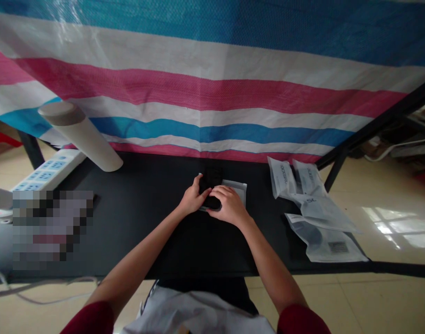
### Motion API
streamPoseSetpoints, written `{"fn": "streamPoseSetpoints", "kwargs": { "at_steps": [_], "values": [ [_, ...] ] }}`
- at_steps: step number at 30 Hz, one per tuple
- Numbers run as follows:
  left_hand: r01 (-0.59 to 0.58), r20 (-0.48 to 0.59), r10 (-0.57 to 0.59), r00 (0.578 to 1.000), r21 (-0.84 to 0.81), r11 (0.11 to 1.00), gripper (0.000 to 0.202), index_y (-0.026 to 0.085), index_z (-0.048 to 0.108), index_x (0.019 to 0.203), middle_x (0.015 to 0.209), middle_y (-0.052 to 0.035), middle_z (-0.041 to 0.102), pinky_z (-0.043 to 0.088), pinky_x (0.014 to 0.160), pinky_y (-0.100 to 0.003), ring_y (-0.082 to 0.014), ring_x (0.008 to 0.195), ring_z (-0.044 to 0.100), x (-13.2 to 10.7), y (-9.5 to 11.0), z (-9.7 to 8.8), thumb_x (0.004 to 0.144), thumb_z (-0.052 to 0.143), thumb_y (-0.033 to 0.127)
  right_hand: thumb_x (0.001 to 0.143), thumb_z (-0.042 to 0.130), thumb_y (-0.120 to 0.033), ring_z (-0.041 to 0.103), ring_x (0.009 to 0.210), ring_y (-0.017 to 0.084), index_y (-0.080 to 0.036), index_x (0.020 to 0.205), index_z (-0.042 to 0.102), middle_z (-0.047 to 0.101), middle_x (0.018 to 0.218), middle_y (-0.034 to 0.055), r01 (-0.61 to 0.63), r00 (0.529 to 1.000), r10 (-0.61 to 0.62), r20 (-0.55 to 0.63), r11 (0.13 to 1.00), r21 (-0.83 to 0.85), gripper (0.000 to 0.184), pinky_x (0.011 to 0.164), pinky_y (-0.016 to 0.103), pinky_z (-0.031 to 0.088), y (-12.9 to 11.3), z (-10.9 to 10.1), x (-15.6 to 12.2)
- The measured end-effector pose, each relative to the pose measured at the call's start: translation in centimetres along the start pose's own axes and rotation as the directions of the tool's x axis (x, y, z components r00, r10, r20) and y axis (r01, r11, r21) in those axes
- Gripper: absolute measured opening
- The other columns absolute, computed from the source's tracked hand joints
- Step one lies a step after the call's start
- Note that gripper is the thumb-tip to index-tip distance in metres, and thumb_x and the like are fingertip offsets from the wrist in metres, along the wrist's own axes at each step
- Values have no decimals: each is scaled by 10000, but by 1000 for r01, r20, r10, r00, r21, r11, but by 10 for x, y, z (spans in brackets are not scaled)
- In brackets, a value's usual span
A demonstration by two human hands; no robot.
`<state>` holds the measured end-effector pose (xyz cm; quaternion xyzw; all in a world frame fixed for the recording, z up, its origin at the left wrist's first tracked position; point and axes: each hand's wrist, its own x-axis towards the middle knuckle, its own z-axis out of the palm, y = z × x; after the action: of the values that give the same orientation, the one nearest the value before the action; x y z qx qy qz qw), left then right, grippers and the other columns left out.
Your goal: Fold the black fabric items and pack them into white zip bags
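A small black folded item [211,178] lies on a clear plastic bag [238,188] at the middle of the black table [139,218]. My left hand [193,198] grips the left side of the black item, fingers curled onto it. On the item's near right end rests my right hand [229,205], fingers bent over it and pressing down. Part of the item and the bag is hidden under both hands.
Several packed plastic bags [316,208] lie at the table's right end. A cardboard tube [83,134] leans at the back left beside a white power strip [47,170]. A striped tarp [212,93] hangs behind. White cloth [198,311] lies in my lap.
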<state>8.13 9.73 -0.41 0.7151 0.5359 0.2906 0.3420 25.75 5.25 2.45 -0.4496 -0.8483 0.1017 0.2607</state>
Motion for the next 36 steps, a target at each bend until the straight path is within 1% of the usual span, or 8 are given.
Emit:
{"fn": "streamPoseSetpoints", "kwargs": {
  "at_steps": [9,13,16,19,25,30,33,36],
  "values": [
    [106,-62,-104,993,26,994,567,182,395,1372,954,-90,665,509,819,-415,-282,915,662,-3,3,-4,896,543,452,745,698,-188,552,1193,284,-202,1177,581,644,1210,111,-25,1000,26,14,998,-55,447,1024,457,409,-4,11,2],
    [-161,-122,175,977,120,980,519,185,440,1336,1177,-134,591,443,971,-454,-286,1104,568,-18,8,-17,903,540,453,779,643,-181,627,1046,267,-213,1155,579,689,1100,87,-137,990,138,-16,990,14,383,976,433,450,-1,11,2],
    [-315,-11,315,949,-15,949,569,195,415,1355,1252,-130,560,444,977,-418,-272,1144,547,-24,11,-26,873,595,436,843,591,-249,656,988,251,-248,1199,555,697,1097,64,-258,963,267,-45,955,146,358,907,388,495,5,7,0],
    [-248,54,256,965,-122,961,595,181,386,1364,1130,-114,614,489,860,-368,-243,1006,615,-24,11,-27,863,604,417,915,510,-336,675,969,241,-272,1281,500,690,1120,54,-304,941,334,-59,907,291,372,872,366,515,9,5,-1],
    [-140,78,138,987,23,990,368,175,515,1161,778,-12,604,444,616,-289,-175,656,581,-21,7,-23,848,573,361,935,499,-413,643,1052,241,-271,1361,431,666,1151,66,-295,939,335,-79,902,315,454,938,400,496,13,13,0],
    [-116,-45,127,991,190,975,336,169,518,1103,953,-74,610,484,755,-344,-225,837,611,-23,7,-20,823,569,346,878,593,-477,568,1133,274,-225,1378,456,621,1224,117,-290,948,306,-86,944,157,577,992,460,462,22,19,-1],
    [-85,-165,148,975,340,937,427,160,506,1105,1045,-110,583,470,872,-397,-271,975,584,-25,3,-18,823,587,470,865,605,-503,520,1204,288,-203,1338,520,609,1261,136,-291,953,297,-56,952,96,567,1034,476,430,27,22,-1],
    [-12,-146,84,986,436,900,493,171,554,999,947,-94,604,466,876,-406,-285,949,591,-23,-2,-22,806,574,625,866,603,-499,509,1219,283,-194,1319,544,612,1270,133,-309,948,314,-45,947,90,549,1045,470,418,27,22,-1]
  ]
}}
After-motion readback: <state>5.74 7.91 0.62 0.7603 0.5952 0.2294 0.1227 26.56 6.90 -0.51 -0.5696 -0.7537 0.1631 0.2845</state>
